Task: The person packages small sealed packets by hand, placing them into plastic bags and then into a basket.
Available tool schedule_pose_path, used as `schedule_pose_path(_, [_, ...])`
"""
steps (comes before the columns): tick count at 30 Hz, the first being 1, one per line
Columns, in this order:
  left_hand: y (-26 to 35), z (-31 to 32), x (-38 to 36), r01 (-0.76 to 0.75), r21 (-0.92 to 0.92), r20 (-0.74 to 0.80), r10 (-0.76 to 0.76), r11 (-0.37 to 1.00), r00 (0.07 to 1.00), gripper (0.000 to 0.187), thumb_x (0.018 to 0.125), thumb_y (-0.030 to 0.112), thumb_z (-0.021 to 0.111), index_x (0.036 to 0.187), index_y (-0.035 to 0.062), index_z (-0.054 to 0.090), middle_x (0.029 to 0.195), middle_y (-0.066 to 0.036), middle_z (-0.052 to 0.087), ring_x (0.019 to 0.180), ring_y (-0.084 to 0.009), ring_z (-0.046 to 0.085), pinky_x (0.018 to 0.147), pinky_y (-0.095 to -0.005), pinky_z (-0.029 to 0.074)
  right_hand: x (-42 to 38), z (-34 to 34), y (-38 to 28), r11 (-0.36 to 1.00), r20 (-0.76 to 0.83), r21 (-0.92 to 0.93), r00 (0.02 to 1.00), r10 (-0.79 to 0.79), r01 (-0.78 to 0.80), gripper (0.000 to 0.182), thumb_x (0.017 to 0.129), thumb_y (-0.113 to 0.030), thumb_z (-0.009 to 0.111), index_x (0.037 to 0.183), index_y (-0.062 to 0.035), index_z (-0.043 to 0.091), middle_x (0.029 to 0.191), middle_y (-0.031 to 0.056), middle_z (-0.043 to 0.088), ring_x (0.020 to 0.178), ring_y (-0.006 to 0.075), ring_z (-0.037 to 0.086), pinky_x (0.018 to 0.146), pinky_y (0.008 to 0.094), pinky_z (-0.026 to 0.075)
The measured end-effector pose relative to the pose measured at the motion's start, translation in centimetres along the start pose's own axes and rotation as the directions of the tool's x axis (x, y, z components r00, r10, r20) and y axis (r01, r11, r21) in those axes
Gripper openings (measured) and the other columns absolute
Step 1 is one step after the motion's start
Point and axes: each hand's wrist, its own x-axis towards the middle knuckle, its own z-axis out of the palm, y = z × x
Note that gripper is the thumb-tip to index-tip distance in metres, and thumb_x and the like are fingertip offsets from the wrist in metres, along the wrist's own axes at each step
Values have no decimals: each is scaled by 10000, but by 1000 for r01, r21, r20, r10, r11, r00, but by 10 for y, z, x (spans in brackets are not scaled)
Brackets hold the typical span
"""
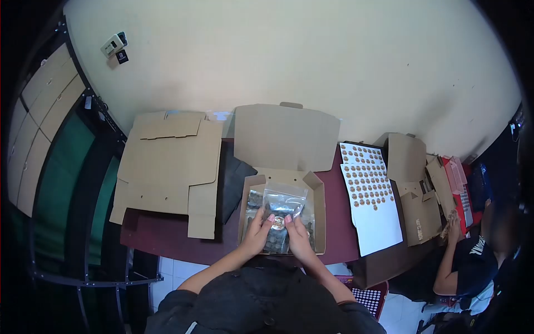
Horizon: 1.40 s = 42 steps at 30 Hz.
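My left hand [257,232] and my right hand [298,236] grip a clear zip bag [285,198] from both sides, thumbs on its front. Dark round pieces fill its lower part; I cannot make out their kind. Between my thumbs a round sticker [278,224] shows on the bag. The bag is above or partly inside an open cardboard box [320,214], whose lid [286,136] stands up at the back. Other similar bags [255,199] lie in the box, partly covered by my hands.
Flattened cardboard boxes [172,153] lie left on the dark red table [167,236]. Sheets of round stickers [367,192] lie to the right. Beyond them, a person [470,261] sits by another open box [420,217]. A shelf frame [83,278] stands at the left.
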Motion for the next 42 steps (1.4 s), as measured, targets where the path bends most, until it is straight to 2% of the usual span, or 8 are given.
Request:
schedule_pose_path(2, [-9, -6, 0, -7, 244, -87, 29, 970, 996, 423, 958, 243, 423, 1269, -30, 333, 1206, -155, 465, 1123, -191, 443, 957, -311, 343, 3, 3, 6, 997, -17, 76, 1000, 1, 0, 402, 970, -299, 390, 1219, 16, 418, 1102, 104, 526, 1045, 140, 458, 928, 278, 339])
schedule_pose_path(5, [3, -5, -3, -21, 307, -96, 53, 952, 994, 506, 953, 296, 430, 1301, -35, 270, 1260, -186, 418, 1191, -231, 390, 1006, -336, 290, 8, 4, 13, 993, -61, 118, 998, -7, 14, 402, 963, -290, 412, 1225, 15, 415, 1121, 107, 518, 1071, 152, 449, 954, 287, 323])
schedule_pose_path(15, [9, -2, -2, -36, 172, 69, 24, 984, 997, 487, 932, 243, 486, 1284, -29, 286, 1219, -155, 453, 1167, -196, 415, 987, -320, 311, 2, 3, -4, 994, 81, 112, 996, -22, 13, 424, 940, -284, 471, 1236, 12, 405, 1139, 101, 526, 1054, 166, 477, 936, 302, 356])
schedule_pose_path(27, [-3, -9, -5, 51, 79, 30, -53, 996, 998, 467, 976, 244, 360, 1342, -20, 244, 1292, -107, 379, 1215, -171, 351, 1013, -292, 276, -2, 6, -2, 999, 38, 31, 999, -6, 4, 473, 969, -360, 370, 1266, 8, 392, 1194, 105, 493, 1096, 158, 444, 954, 288, 328])
schedule_pose_path(30, [4, -10, -8, 179, 264, -119, -152, 948, 981, 599, 963, 316, 392, 1383, -25, 134, 1330, -174, 329, 1236, -201, 326, 1011, -300, 283, 0, 5, 1, 990, 3, 128, 998, 55, -55, 474, 972, -356, 357, 1270, 11, 388, 1197, 104, 487, 1097, 162, 445, 954, 290, 331])
schedule_pose_path(33, [14, -11, -4, 184, -6, 212, -179, 983, 961, 760, 926, 248, 477, 1394, -32, -53, 1419, -153, 180, 1330, -220, 155, 1073, -320, 169, 3, -2, 2, 973, 90, 223, 995, 32, -51, 458, 944, -321, 454, 1264, 1, 399, 1196, 106, 497, 1109, 172, 455, 961, 301, 336])
schedule_pose_path(36, [12, -10, -5, 57, 126, 302, -93, 990, 949, 793, 894, 136, 524, 1395, -10, -73, 1409, -153, 194, 1323, -219, 171, 1066, -325, 189, -1, -1, -9, 991, 45, 88, 994, 96, -100, 360, 925, -276, 495, 1155, 2, 496, 1043, 63, 570, 957, 124, 526, 859, 269, 408])
schedule_pose_path(42, [10, -10, -4, 47, 252, 319, -129, 967, 939, 838, 874, 125, 553, 1388, -25, -92, 1406, -172, 184, 1313, -234, 190, 1066, -329, 187, 3, 4, 7, 953, -45, 282, 990, 130, -112, 331, 902, -271, 538, 1060, 19, 558, 950, 48, 605, 878, 100, 531, 803, 257, 407])
